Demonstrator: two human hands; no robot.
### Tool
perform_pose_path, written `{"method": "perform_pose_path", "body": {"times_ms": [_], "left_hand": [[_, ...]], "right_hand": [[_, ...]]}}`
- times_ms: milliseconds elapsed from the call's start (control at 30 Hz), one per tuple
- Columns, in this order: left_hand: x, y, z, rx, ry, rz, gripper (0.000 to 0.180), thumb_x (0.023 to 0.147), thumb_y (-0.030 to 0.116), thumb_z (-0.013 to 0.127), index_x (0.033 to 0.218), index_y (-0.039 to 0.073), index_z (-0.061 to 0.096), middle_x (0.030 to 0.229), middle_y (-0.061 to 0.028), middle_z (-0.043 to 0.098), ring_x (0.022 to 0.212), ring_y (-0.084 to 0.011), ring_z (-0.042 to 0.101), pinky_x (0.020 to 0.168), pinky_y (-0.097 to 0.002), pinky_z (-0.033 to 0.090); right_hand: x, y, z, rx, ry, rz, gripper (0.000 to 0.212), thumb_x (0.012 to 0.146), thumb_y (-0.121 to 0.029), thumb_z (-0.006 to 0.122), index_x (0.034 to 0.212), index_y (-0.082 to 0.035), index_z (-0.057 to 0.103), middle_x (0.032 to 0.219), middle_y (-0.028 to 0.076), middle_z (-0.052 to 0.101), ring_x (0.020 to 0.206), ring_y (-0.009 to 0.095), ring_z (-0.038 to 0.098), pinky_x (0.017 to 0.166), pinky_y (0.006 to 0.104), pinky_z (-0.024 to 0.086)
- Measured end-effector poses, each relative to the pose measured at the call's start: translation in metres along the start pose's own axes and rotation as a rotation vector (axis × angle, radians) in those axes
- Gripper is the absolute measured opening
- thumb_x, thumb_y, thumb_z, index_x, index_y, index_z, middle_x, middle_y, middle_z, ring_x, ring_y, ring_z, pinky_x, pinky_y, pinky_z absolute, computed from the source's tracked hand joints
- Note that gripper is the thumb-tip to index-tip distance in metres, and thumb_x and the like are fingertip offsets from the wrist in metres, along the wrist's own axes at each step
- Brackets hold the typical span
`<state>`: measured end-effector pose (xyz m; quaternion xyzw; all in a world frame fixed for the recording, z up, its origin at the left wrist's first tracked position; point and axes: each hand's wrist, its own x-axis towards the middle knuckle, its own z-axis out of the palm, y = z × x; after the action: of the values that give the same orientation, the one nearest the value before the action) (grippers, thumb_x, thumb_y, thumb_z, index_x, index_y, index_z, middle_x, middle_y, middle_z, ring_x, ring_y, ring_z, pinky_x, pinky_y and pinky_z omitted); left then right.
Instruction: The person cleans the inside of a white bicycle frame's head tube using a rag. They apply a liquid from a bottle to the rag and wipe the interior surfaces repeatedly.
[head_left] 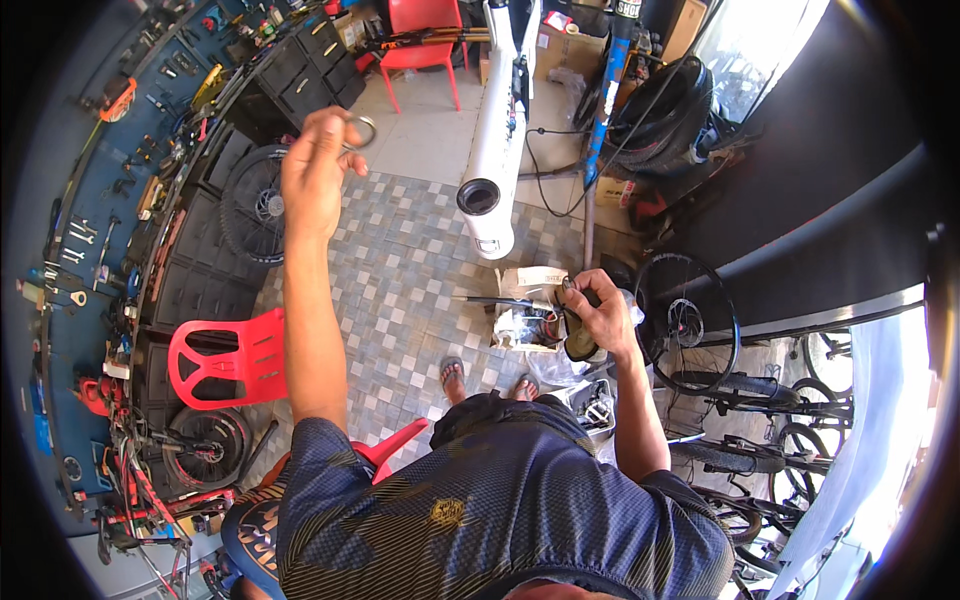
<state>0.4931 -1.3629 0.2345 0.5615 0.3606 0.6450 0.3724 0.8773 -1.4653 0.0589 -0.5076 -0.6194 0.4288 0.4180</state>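
My left hand [315, 175] is raised on the left, its fingertips pinching a thin metal ring [367, 131]. To the right of it hangs a white bicycle frame [490, 150], its open, dark-lined tube end facing me. My right hand [603, 312] is lower on the right, thumb and fingers closed together. A small dark tip shows at those fingers, too small to name. Just below them is a round tub [582, 346] with a yellowish inside; whether the hand touches it I cannot tell. Beside it, an open cardboard box [530, 277] holds dark parts and plastic wrapping.
A red chair [232, 360] stands at the left, another red chair [422, 40] at the back. Tools hang on the blue wall panel [130, 190]. A bicycle wheel [688, 320] and several bikes line the right. A blue stand post [608, 105] rises behind the box.
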Motion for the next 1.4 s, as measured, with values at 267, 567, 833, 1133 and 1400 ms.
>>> {"method": "perform_pose_path", "body": {"times_ms": [267, 567, 833, 1133, 1400], "left_hand": [[-0.125, -0.133, 0.02, -0.406, 0.228, -0.852, 0.028, 0.097, 0.038, 0.071, 0.11, 0.013, 0.068, 0.11, -0.0017, 0.066, 0.095, -0.0151, 0.062, 0.082, -0.0393, 0.053], [-0.182, -0.185, 0.115, -1.509, 0.036, -0.681, 0.043, 0.101, 0.038, 0.065, 0.13, 0.006, 0.061, 0.128, -0.011, 0.063, 0.117, -0.0267, 0.06, 0.094, -0.0411, 0.051], [-0.176, -0.203, 0.126, -1.554, -0.014, -0.61, 0.044, 0.096, 0.039, 0.071, 0.132, 0.014, 0.064, 0.127, -0.0071, 0.064, 0.122, -0.0261, 0.055, 0.094, -0.0396, 0.049], [-0.173, -0.219, 0.126, -1.453, -0.049, -0.486, 0.036, 0.091, 0.04, 0.076, 0.119, 0.018, 0.071, 0.111, 0.003, 0.066, 0.097, -0.0183, 0.051, 0.087, -0.0359, 0.043], [-0.17, -0.232, 0.119, -1.387, -0.035, -0.503, 0.023, 0.087, 0.037, 0.08, 0.103, 0.021, 0.074, 0.111, 0.0033, 0.072, 0.099, -0.0146, 0.059, 0.088, -0.0405, 0.045]], "right_hand": [[-0.002, 0.006, 0.004, 0.198, -0.003, 0.166, 0.019, 0.097, -0.018, 0.072, 0.098, -0.001, 0.064, 0.085, -0.001, 0.061, 0.08, 0.008, 0.055, 0.073, 0.0258, 0.047], [-0.013, -0.001, 0.01, 0.183, -0.057, 0.244, 0.021, 0.099, -0.021, 0.071, 0.1, -0.002, 0.064, 0.083, -0.002, 0.063, 0.075, 0.006, 0.053, 0.068, 0.0238, 0.044], [-0.019, 0.003, 0.002, 0.164, -0.068, 0.268, 0.02, 0.099, -0.021, 0.071, 0.101, -0.002, 0.064, 0.082, -0.003, 0.065, 0.072, 0.004, 0.05, 0.064, 0.0225, 0.041], [-0.021, -0.002, 0.003, 0.168, -0.102, 0.291, 0.02, 0.099, -0.02, 0.07, 0.101, -0.002, 0.065, 0.084, -0.002, 0.066, 0.075, 0.005, 0.052, 0.067, 0.0228, 0.042], [-0.017, -0.008, 0.006, 0.153, -0.127, 0.306, 0.019, 0.1, -0.02, 0.07, 0.102, -0.002, 0.064, 0.085, -0.001, 0.066, 0.077, 0.006, 0.054, 0.07, 0.0244, 0.045]]}}
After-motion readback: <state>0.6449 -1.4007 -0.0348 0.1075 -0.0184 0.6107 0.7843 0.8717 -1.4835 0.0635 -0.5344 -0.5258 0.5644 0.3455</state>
